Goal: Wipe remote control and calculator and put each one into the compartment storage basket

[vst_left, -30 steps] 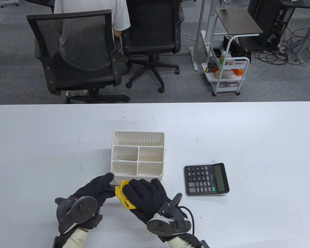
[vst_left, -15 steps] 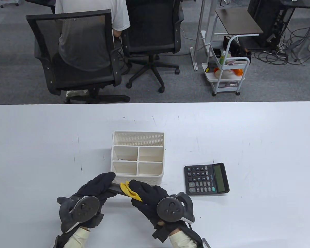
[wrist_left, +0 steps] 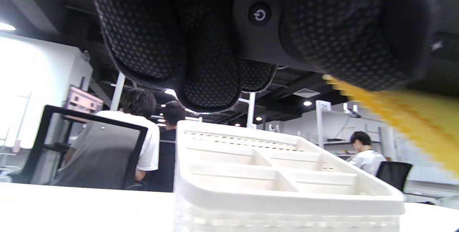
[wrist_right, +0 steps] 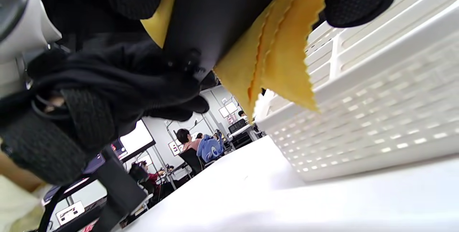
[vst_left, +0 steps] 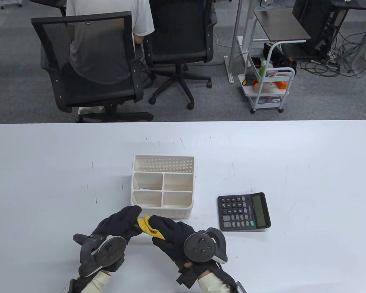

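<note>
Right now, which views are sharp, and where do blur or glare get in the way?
Table view: evenly lit and sharp; the calculator keys show clearly. Left wrist view: the yellow cloth is blurred, with window glare at left. Right wrist view: tilted; the basket wall is soft and bright.

Grey carpet (vst_left: 27, 91), black mesh chairs (vst_left: 88, 61)

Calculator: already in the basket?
No, the calculator lies flat on the table, apart from the basket and to its right.
</note>
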